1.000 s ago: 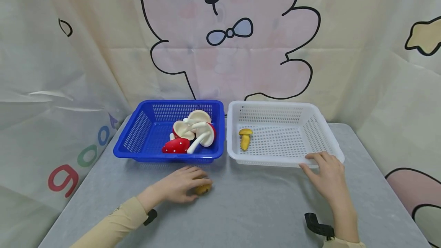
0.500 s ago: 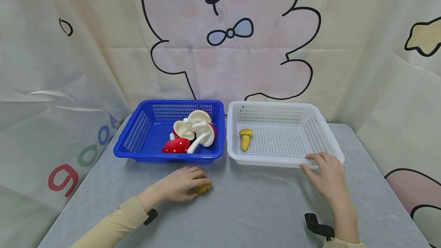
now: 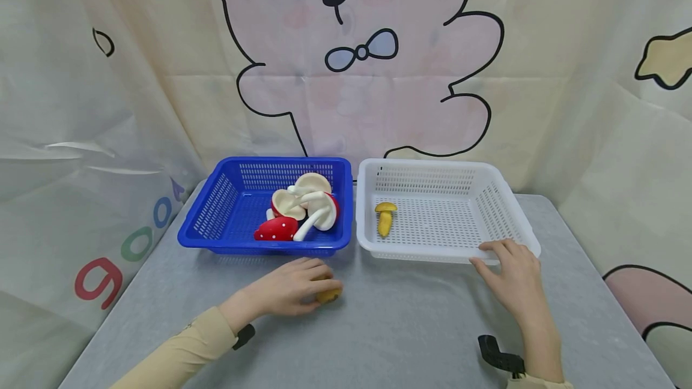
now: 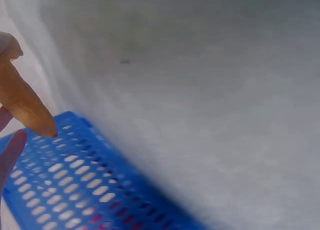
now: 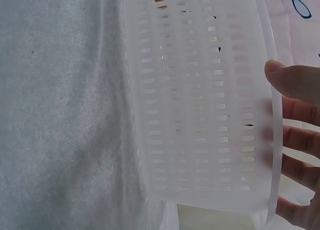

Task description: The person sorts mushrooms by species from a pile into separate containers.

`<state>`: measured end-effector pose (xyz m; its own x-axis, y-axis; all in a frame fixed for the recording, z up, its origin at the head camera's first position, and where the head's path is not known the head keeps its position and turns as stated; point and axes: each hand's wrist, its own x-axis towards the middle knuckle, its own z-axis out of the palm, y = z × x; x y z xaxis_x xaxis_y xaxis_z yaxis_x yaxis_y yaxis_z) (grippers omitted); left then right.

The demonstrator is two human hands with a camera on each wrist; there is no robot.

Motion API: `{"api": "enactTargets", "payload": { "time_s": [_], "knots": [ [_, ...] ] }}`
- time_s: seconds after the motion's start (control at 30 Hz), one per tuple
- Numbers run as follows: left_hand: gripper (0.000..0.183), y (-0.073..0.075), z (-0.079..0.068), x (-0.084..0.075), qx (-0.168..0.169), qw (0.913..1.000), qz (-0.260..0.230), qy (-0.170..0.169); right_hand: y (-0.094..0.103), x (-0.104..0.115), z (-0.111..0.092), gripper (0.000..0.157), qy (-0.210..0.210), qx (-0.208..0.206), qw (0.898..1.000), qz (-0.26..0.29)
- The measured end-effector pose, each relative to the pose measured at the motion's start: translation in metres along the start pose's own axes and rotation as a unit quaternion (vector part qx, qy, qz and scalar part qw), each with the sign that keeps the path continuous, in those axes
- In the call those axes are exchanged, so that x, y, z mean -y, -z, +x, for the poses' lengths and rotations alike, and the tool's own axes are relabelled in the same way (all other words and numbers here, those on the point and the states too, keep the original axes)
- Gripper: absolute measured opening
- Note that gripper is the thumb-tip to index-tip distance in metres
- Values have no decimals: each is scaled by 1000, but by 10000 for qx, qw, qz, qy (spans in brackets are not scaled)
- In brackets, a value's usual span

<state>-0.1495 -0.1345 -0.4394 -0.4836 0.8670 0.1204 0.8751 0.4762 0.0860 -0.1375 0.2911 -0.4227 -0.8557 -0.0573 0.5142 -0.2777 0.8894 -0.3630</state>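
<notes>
My left hand grips a yellow-brown toy mushroom just in front of the blue basket. In the left wrist view the tapered stem of this mushroom points toward the blue basket's perforated wall. My right hand pinches the front rim of the white basket near its right corner. The right wrist view has the thumb on the near side of the rim and the other fingers behind the wall. A yellow toy mushroom lies at the left inside the white basket.
Left of the white basket stands the blue basket, with several red-capped, white-stemmed toy mushrooms heaped at its right side. Both baskets stand on a table with a grey cloth. Behind hangs a curtain with a cartoon bear.
Over the last half second my left hand has shifted slightly right and away from me, carrying the mushroom. My right hand and both baskets have stayed put.
</notes>
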Motion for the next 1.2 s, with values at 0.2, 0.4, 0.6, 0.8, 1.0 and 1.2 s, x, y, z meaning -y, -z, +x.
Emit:
{"api": "enactTargets", "payload": {
  "time_s": [0.2, 0.4, 0.6, 0.8, 1.0, 1.2],
  "knots": [
    [55, 12, 15, -8, -40, 9996, 73, -252, 0, -1, -1, 28, -28, -16, 10000, -6],
    [51, 26, 31, -14, -57, 9982, 257, -542, 0, -2, -1, 28, 22, -69, 10000, 1],
    [51, 41, 48, -20, -117, 9952, 502, -833, 1, -2, -2, 28, 48, -95, 9999, 13],
    [53, 56, 64, -30, -198, 9928, 382, -1117, 0, -2, -3, 28, 101, -106, 9999, 22],
    [53, 69, 83, -36, -495, 9802, 1127, -1551, -2, -3, -2, 29, 196, -195, 9996, 24],
    [52, 76, 103, -31, -659, 9725, 1486, -1671, -3, -3, -1, 28, 148, -139, 9998, 36]
  ]
}}
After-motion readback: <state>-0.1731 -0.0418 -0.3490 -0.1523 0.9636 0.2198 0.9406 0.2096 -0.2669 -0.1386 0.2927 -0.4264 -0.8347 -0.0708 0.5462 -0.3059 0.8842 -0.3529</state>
